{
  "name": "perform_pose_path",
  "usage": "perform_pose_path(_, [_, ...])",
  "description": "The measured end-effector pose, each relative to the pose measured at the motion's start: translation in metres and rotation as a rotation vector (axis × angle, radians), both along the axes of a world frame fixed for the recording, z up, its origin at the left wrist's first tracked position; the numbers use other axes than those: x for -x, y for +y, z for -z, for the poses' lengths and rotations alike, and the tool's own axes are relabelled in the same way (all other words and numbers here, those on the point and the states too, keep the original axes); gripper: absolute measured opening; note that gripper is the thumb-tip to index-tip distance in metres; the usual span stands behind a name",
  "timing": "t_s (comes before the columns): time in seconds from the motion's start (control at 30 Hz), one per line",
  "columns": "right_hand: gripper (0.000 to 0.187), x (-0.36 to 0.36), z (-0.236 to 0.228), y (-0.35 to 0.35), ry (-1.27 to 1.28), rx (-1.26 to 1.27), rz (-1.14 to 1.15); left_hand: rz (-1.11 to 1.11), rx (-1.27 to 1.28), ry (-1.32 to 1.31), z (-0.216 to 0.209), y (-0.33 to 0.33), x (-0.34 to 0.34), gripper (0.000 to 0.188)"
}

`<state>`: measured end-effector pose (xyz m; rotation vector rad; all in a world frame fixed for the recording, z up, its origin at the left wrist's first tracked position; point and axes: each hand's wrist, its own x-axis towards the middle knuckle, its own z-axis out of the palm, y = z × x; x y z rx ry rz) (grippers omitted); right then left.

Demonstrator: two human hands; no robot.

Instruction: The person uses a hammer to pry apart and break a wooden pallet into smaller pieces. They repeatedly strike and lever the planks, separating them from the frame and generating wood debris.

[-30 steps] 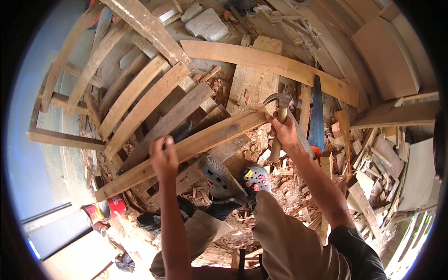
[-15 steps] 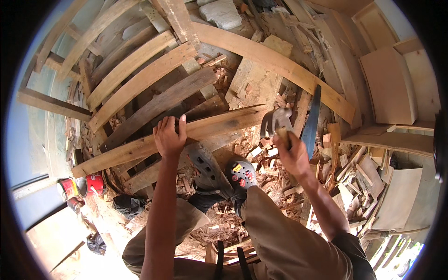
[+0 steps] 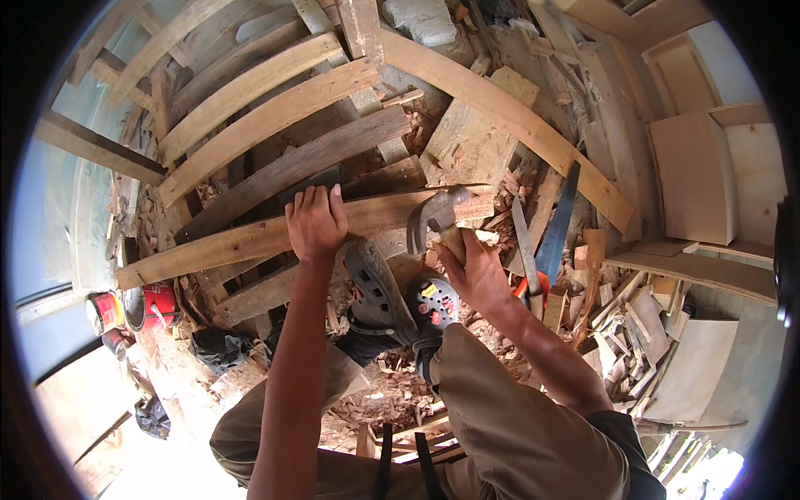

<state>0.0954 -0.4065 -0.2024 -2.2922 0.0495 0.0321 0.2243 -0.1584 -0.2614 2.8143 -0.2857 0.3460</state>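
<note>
hammer head on a plank, other hand pressing the wood down

the right hand (image 3: 475,271) is wrapped tight around the pale wooden handle of a claw hammer (image 3: 433,218). its dull grey steel head sits at the plank's right end, against its upper face, claw curving down and to the left. the left hand (image 3: 315,223) lies palm-down over the same long plank (image 3: 250,237), fingers curled over its far edge, gripping it. the plank is light, rough-sawn timber running from the lower left up to the right.

it rests across a heap of other lumber: a darker weathered board (image 3: 292,167) just beyond it, paler curved-looking planks further off, and a blue-bladed handsaw (image 3: 557,229) lying to the right of the hammer. the ground below is littered with wood chips and offcuts. a shoe (image 3: 379,292) with a grey sole is braced under the plank, between the two hands.

at the left edge of the pile stand red cans (image 3: 133,308); what is in them cannot be made out.
</note>
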Motion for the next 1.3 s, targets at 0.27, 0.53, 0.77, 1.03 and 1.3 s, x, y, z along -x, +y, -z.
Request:
perform_pose_path(0.27, [0.026,0.035,0.007,-0.011,0.054,-0.142,0.228,0.372,0.048,-0.021,-0.008,0.024,0.005,0.071])
perform_pose_path(0.53, [0.022,0.069,0.029,-0.06,0.041,-0.062,0.504,0.359,-0.084,0.49,-0.041,0.017,-0.022,0.084])
perform_pose_path(0.77, [0.03,0.072,0.028,-0.053,0.108,-0.184,0.489,0.334,-0.21,0.483,-0.054,0.003,-0.012,0.065])
perform_pose_path(1.03, [0.033,0.065,0.014,-0.052,0.043,-0.079,0.417,0.44,-0.071,0.187,-0.031,0.018,0.012,0.044])
perform_pose_path(1.3, [0.028,0.076,0.035,-0.061,0.105,-0.17,0.519,0.483,0.041,0.045,-0.021,0.022,0.025,0.034])
